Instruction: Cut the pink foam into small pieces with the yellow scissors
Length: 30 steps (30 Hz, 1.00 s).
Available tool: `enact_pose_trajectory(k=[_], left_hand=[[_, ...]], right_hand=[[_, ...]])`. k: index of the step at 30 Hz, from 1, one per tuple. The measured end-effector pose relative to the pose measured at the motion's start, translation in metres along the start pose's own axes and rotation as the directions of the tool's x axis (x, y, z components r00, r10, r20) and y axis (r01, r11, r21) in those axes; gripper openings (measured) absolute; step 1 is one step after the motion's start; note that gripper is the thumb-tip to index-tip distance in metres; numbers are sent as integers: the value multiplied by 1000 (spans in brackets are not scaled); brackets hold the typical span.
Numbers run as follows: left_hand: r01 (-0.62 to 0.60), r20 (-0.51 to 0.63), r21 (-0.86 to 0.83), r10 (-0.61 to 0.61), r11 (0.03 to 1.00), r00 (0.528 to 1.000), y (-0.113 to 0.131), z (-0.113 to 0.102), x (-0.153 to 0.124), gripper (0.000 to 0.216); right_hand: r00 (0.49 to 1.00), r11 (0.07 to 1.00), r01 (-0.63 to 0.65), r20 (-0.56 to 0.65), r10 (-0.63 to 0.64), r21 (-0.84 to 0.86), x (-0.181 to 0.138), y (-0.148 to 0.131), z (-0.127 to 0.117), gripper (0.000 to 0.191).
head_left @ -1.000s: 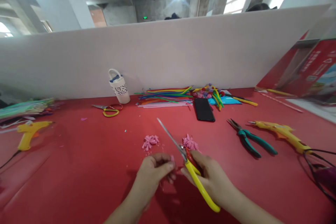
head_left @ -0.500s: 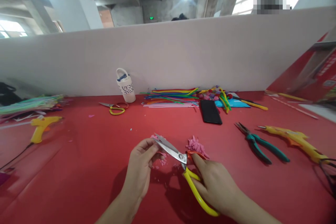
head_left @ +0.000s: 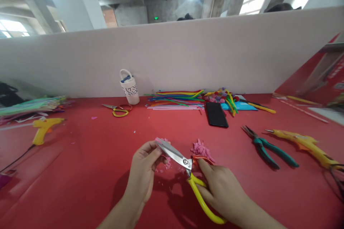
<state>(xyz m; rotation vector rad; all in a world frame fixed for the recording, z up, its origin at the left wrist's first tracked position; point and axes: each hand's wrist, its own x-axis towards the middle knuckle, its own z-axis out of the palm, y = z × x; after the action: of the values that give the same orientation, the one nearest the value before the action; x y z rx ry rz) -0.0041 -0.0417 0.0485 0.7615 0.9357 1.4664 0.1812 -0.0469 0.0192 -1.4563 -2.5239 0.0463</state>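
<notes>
My right hand (head_left: 224, 189) is wrapped round the handles of large scissors (head_left: 176, 153), one handle yellow and one orange-red. Their blades point up and left, with the tips at the fingertips of my left hand (head_left: 143, 168). That hand is closed in a pinch on a small pink fuzzy piece (head_left: 158, 140), partly hidden by fingers and blade. Below the blades, pink scraps (head_left: 167, 164) are scattered on the red table. A heap of short pink cut pieces (head_left: 200, 148) lies just beyond my right hand.
Beyond my hands are smaller scissors (head_left: 120, 111), a white cup (head_left: 131, 91), colourful pipe cleaners (head_left: 174, 98) and a black phone (head_left: 216, 114). Pliers (head_left: 264, 146) and a yellow glue gun (head_left: 303, 143) lie to the right. Another glue gun (head_left: 43, 128) sits left. A white partition (head_left: 172, 57) bounds the back.
The scissors' tips have shifted slightly down and left against my left fingertips, and the blades look closer together. Both hands stay almost in place.
</notes>
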Motion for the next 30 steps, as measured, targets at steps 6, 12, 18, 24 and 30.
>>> enact_pose_trajectory(k=[6, 12, 18, 24, 30], left_hand=[[-3, -1, -1, 3, 1000, 1000, 0, 0, 0, 6], [-5, -3, -3, 5, 1000, 1000, 0, 0, 1, 6], [-13, -9, -5, 13, 1000, 1000, 1, -1, 1, 6], [-17, -16, 6, 17, 1000, 1000, 2, 0, 0, 5], [-15, -25, 30, 16, 999, 1000, 3, 0, -1, 4]], right_hand=[[1000, 1000, -1, 10, 1, 5, 1, 0, 0, 12], [1000, 1000, -4, 22, 3, 10, -1, 0, -1, 12], [1000, 1000, 10, 14, -10, 12, -1, 0, -1, 13], [1000, 1000, 10, 2, -10, -5, -2, 1, -3, 15], [999, 999, -38, 6, 38, 36, -1, 2, -5, 15]])
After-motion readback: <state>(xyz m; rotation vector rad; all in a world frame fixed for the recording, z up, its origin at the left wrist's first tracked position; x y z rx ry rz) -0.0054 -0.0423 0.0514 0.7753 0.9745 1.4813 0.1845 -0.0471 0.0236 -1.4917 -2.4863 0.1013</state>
